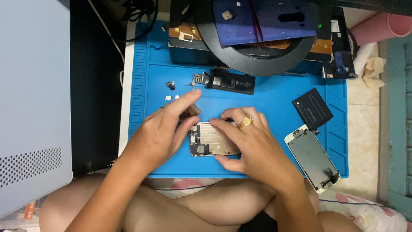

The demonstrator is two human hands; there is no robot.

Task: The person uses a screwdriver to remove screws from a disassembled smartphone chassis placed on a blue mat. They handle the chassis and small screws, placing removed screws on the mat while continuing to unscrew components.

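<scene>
Opened silver phone housing with bare metal inside (213,140) lies flat on the blue silicone repair mat (274,103), near-centre, close to the mat's near edge. Both hands on it.

Right hand (253,144) with gold ring (246,122) covers the housing's right half: fingers spread flat over the top, thumb pressing its near edge. Grip is a loose flat hold-down, not closed around it.

Left hand (161,135) at the housing's left end. Thumb touches the left edge; index finger extended and pointing right and far, tip just past the housing's far-left corner. Other fingers curled under; cannot tell if they pinch a tool or part. Grip half closed.

Elsewhere on the mat:
- black rectangular phone battery with attached circuit board (225,80), far of the housing, well apart from both hands
- small loose metal parts (171,85), far-left, near the left index fingertip but apart
- dark square flat shield piece (312,108), right of the right hand
- white-framed phone screen panel lying face down (313,158), near-right, overhanging the mat's edge

Black ring lamp (257,60) and dark blue back cover (266,19) sit at the far end of the worktop. Grey perforated case (32,107) stands far left.
</scene>
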